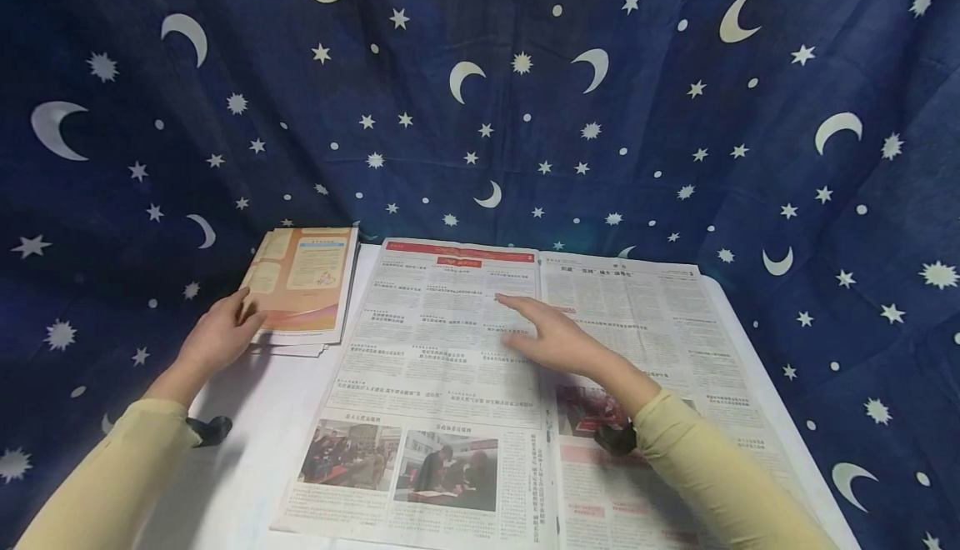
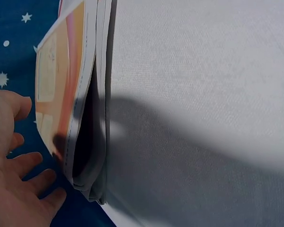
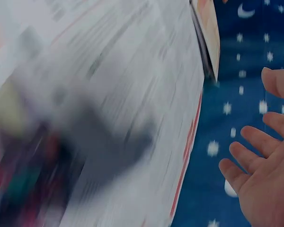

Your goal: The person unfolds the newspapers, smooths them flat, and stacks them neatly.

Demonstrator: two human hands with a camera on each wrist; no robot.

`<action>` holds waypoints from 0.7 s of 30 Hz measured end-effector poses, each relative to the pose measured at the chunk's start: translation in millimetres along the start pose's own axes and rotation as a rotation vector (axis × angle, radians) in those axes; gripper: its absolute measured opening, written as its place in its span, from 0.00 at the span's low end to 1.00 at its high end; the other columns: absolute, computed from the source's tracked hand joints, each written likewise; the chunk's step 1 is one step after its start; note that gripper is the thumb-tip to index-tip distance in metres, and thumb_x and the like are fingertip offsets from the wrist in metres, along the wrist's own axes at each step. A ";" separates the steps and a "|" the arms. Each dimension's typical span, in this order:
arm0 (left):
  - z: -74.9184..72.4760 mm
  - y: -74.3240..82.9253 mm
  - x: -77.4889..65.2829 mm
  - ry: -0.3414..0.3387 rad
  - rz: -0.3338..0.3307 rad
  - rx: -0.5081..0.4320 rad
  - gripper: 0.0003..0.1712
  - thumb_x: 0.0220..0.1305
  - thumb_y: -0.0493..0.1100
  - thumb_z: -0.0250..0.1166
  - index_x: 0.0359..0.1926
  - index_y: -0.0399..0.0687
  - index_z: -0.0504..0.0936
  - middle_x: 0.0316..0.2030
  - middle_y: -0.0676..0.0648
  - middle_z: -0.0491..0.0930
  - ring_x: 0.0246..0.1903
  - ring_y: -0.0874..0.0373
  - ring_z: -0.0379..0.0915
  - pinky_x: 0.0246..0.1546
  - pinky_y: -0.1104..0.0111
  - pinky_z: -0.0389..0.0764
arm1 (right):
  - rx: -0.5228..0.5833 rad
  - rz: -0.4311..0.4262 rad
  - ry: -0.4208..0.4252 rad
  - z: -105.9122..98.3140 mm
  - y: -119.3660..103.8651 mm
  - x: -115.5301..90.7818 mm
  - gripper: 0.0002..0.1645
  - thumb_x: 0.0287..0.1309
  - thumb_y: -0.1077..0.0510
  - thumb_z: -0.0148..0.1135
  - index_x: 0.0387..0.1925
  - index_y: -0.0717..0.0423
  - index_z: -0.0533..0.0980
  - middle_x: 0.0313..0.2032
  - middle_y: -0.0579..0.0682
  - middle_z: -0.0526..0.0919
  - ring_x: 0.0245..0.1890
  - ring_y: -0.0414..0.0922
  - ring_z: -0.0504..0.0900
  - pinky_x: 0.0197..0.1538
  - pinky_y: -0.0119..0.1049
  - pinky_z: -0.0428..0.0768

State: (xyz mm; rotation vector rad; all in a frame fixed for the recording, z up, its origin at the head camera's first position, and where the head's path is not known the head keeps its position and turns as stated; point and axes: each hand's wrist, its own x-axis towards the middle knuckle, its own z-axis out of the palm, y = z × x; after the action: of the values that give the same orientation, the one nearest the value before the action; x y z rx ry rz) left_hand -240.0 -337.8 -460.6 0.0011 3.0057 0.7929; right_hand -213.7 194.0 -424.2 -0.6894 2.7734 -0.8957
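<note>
A stack of folded newspapers [image 1: 303,287], orange and cream on top, lies at the table's left. My left hand [image 1: 223,332] is at its near left corner with fingers loosely bent; in the left wrist view a small gap shows between most fingers and the folded papers [image 2: 61,71]. A large newspaper [image 1: 442,367] lies spread open across the table, its print upside down. Above its middle fold hovers my right hand [image 1: 558,335], fingers extended and nothing in it. The right wrist view shows that hand [image 3: 262,151] with fingers spread, apart from the sheet [image 3: 146,85].
The white table [image 1: 247,450] shows between the stack and the spread newspaper. A dark blue curtain [image 1: 420,75] with moons and stars hangs behind and at both sides. Dark wrist straps sit under both sleeves.
</note>
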 end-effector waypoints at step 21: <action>1.9 -10.5 20.0 -0.073 -0.233 -0.137 0.47 0.76 0.51 0.51 0.76 0.21 0.39 0.71 0.17 0.48 0.70 0.21 0.47 0.68 0.32 0.53 | 0.962 0.123 -0.151 117.2 -92.0 91.4 0.33 0.75 0.60 0.54 0.77 0.56 0.62 0.67 0.54 0.76 0.64 0.58 0.77 0.65 0.50 0.76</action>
State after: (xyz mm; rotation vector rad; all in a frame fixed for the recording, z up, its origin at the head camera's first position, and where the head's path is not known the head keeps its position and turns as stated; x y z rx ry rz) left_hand -259.9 -345.9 -468.1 -0.3096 2.8079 0.9467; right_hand -227.6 24.7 -465.4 -0.3688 1.8608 -1.8158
